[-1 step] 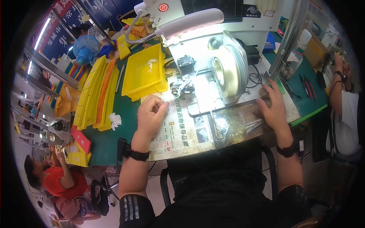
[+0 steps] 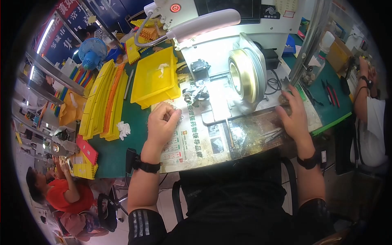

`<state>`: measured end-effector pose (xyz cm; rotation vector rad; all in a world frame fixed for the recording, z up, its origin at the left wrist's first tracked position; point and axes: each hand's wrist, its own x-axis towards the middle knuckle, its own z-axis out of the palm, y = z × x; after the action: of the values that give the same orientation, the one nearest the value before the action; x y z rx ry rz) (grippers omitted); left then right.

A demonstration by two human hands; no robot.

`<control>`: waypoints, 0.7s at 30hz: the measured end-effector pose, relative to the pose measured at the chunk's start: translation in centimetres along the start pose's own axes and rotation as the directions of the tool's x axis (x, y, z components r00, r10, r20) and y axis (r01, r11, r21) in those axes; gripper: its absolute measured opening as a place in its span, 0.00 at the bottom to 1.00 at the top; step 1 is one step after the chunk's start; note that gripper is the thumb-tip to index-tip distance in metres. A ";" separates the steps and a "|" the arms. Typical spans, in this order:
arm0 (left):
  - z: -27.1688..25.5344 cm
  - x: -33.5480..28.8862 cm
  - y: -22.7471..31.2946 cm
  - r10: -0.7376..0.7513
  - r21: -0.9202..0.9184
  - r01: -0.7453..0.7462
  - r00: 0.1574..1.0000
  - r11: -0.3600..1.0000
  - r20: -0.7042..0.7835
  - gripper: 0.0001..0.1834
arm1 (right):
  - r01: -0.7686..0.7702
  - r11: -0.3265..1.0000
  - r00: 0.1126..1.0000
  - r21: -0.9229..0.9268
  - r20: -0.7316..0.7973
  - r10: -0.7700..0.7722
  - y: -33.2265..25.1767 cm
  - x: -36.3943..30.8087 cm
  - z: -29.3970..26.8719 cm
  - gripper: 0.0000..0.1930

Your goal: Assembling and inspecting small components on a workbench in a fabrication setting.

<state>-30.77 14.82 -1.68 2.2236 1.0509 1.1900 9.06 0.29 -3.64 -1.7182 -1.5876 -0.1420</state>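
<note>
My left hand (image 2: 163,122) rests with curled fingers on the printed sheet (image 2: 185,139), in front of a yellow bin (image 2: 157,96). Whatever its fingers may hold is hidden. On the other side, my right hand (image 2: 292,116) is open, thumb and fingers apart, beside a small roundish object (image 2: 283,99). Between my hands stands a white bench machine (image 2: 192,49) with a round, gold-toned wheel or spool (image 2: 246,75). Left of that wheel sit a small black motor-like block (image 2: 200,69) and a metal mechanism (image 2: 197,94). Neither hand touches the wheel.
A lamp (image 2: 208,25) on a flexible neck hangs over the machine. Long yellow and orange strips (image 2: 98,102) and crumpled white tissue (image 2: 123,130) lie left. Red-handled pliers (image 2: 332,94) lie right, near a metal post (image 2: 306,45). Other people sit at both sides.
The wheel or spool has turned from pale and whitish to gold-toned with streaked sheen. Both my hands stay in place.
</note>
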 end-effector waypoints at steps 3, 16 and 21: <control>0.0 0.0 0.0 -0.004 -0.005 0.004 1.000 1.000 -0.004 0.12 | -0.002 1.000 1.000 0.010 0.009 0.002 0.0 0.0 0.0 0.26; -0.1 0.0 -0.5 0.057 -0.048 -0.057 0.998 0.997 -0.001 0.13 | 0.009 1.000 1.000 -0.003 0.006 -0.009 0.0 -0.1 0.0 0.27; 0.4 -0.4 0.2 -0.003 -0.061 0.001 0.999 0.998 -0.036 0.04 | 0.013 1.000 1.000 -0.011 0.004 -0.013 0.2 -0.3 -0.2 0.27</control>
<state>-30.53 14.34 -1.95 2.1620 1.0161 1.2489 9.29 -0.09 -3.75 -1.7175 -1.6040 -0.1540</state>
